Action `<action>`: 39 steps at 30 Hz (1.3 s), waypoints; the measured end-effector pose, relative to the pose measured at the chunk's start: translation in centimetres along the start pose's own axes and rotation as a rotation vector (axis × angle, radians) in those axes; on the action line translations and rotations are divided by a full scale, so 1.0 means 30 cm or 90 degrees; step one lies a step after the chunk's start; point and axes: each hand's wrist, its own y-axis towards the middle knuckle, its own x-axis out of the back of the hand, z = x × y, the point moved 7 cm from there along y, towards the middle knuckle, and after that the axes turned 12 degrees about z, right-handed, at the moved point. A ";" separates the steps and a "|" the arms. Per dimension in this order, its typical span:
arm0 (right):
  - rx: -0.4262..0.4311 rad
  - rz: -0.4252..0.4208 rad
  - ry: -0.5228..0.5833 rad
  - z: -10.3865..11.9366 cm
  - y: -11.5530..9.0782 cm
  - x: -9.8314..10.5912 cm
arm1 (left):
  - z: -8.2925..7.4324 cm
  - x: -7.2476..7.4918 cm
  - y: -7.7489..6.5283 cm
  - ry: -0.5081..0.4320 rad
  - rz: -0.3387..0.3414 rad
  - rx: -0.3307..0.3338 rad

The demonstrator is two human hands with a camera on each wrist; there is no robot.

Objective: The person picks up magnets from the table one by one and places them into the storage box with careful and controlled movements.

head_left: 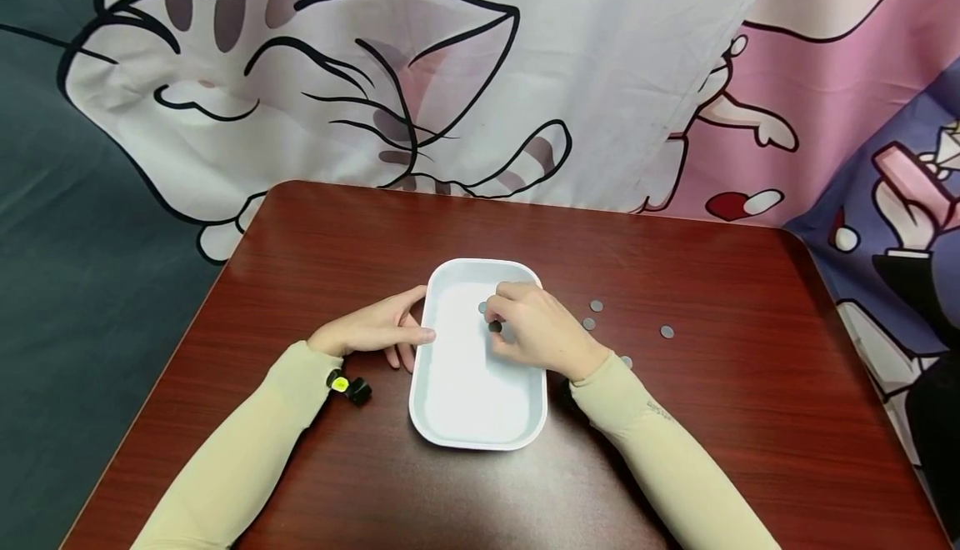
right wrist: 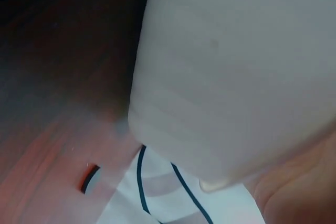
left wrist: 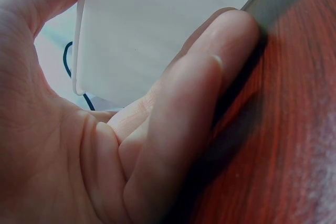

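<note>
A white rectangular tray point(head_left: 483, 417) with rounded corners stands on the table. My left hand point(head_left: 378, 327) holds its left side, thumb over the rim and fingers along the outer wall; the left wrist view shows these fingers point(left wrist: 184, 114) against the tray's outside. Above the tray's inside, my right hand point(head_left: 543, 329) pinches a small dark round disc point(head_left: 495, 327) between thumb and fingers. Just beyond those fingertips a grey disc point(head_left: 482, 307) shows within the tray. The tray's outer wall point(right wrist: 226, 77) fills much of the right wrist view, hiding the fingertips.
Several loose grey discs lie on the table right of the tray, among them a far one point(head_left: 596, 306) and one further right point(head_left: 667, 332). Another disc point(head_left: 627, 362) is partly behind my right sleeve. A cat-print curtain point(head_left: 450, 75) hangs behind the brown table point(head_left: 750, 417).
</note>
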 end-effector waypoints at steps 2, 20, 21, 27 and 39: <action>-0.003 0.012 -0.012 0.000 0.009 -0.014 | 0.002 0.000 0.001 -0.001 0.001 0.000; -0.024 0.069 -0.080 0.009 0.055 -0.079 | 0.006 -0.001 0.007 -0.007 0.008 -0.013; -0.029 0.075 -0.084 0.008 0.056 -0.082 | 0.006 -0.001 0.007 -0.006 0.009 -0.014; -0.047 0.106 -0.093 0.004 0.056 -0.092 | 0.005 0.000 0.008 -0.002 0.008 -0.012; -0.058 0.130 -0.092 0.002 0.052 -0.103 | 0.007 0.003 0.008 -0.002 0.003 -0.005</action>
